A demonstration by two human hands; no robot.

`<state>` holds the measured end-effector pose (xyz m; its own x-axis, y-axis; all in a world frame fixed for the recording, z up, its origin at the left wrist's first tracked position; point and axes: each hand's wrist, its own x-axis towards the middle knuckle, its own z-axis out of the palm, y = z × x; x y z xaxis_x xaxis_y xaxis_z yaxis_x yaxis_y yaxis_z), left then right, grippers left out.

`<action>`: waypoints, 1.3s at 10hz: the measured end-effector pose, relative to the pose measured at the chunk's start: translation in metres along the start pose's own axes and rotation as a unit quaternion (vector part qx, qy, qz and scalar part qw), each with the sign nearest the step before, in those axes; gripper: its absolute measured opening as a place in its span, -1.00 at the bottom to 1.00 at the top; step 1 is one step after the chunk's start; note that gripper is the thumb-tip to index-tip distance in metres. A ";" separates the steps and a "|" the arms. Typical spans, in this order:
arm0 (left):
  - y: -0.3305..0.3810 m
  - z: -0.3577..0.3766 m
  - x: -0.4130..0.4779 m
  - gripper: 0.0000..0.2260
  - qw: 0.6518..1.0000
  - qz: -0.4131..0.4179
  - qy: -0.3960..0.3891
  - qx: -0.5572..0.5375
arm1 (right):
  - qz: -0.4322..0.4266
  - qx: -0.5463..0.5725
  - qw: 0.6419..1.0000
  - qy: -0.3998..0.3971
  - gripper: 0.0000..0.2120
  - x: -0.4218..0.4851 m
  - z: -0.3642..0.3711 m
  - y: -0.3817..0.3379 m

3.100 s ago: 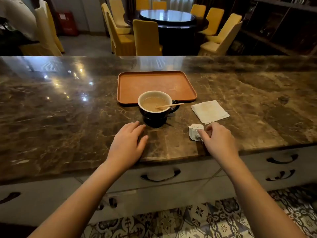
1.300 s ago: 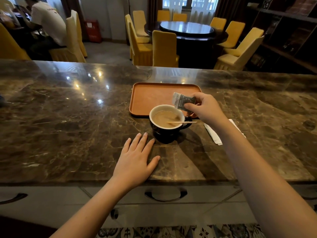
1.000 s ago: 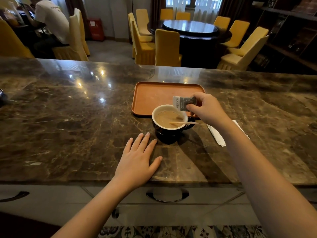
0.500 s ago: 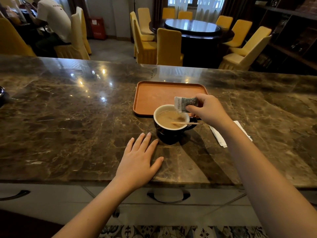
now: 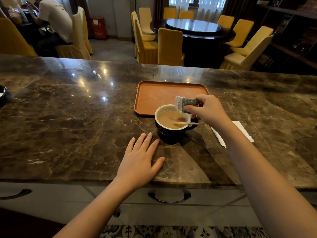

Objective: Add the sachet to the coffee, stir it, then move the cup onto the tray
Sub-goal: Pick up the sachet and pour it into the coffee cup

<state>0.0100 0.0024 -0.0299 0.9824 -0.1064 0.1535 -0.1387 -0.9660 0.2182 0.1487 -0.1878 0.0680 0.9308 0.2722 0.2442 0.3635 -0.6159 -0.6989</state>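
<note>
A dark cup (image 5: 169, 133) of milky coffee stands on the marble counter, a wooden stir stick (image 5: 187, 123) resting across its right rim. My right hand (image 5: 208, 111) pinches a small grey and white sachet (image 5: 186, 103) tilted over the cup's far right edge, its open corner pointing down at the coffee. A dark patch shows on the coffee under it. My left hand (image 5: 139, 162) lies flat on the counter, fingers apart, its fingertips just left of the cup's base. An empty orange tray (image 5: 154, 97) sits directly behind the cup.
A folded white napkin (image 5: 241, 129) lies right of the cup, partly under my forearm. A dark object (image 5: 2, 97) sits at the counter's far left edge. Beyond the counter are yellow chairs (image 5: 169, 47), a round table and a seated person (image 5: 53, 18). Drawers run below the counter.
My right hand picked the sachet up from the counter, carried it over the cup and tipped it lower toward the coffee. My left hand stayed flat beside the cup.
</note>
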 end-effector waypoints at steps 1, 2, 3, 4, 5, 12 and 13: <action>0.000 0.000 0.000 -0.39 1.000 -0.001 0.000 0.002 | 0.001 -0.004 1.000 0.006 -0.83 0.001 0.000 0.001; 0.000 0.001 0.000 -0.39 1.000 -0.004 0.000 0.003 | 0.003 -0.003 1.000 0.008 -0.81 0.001 0.000 0.000; 0.000 0.001 0.000 -0.39 1.000 -0.004 -0.001 0.003 | 0.002 0.007 1.000 0.008 -0.81 -0.001 -0.001 -0.001; 0.000 0.001 0.001 -0.39 1.000 -0.004 -0.003 0.002 | 0.000 0.020 1.000 0.002 -0.81 -0.003 -0.002 -0.003; 0.000 0.000 0.000 -0.40 1.000 -0.002 -0.001 0.001 | -0.001 0.024 1.000 -0.001 -0.82 -0.004 -0.003 -0.004; 0.002 -0.002 -0.001 -0.42 1.000 -0.006 -0.005 -0.003 | 0.013 0.063 0.998 -0.009 -0.82 -0.007 -0.004 -0.007; 0.001 -0.001 -0.001 -0.43 1.000 -0.006 -0.002 -0.001 | 0.030 0.104 0.994 -0.008 -0.82 -0.009 -0.003 -0.005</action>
<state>0.0088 0.0014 -0.0283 0.9845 -0.0966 0.1465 -0.1280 -0.9666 0.2223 0.1390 -0.1891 0.0709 0.9495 0.2511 0.1882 0.2889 -0.4652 -0.8367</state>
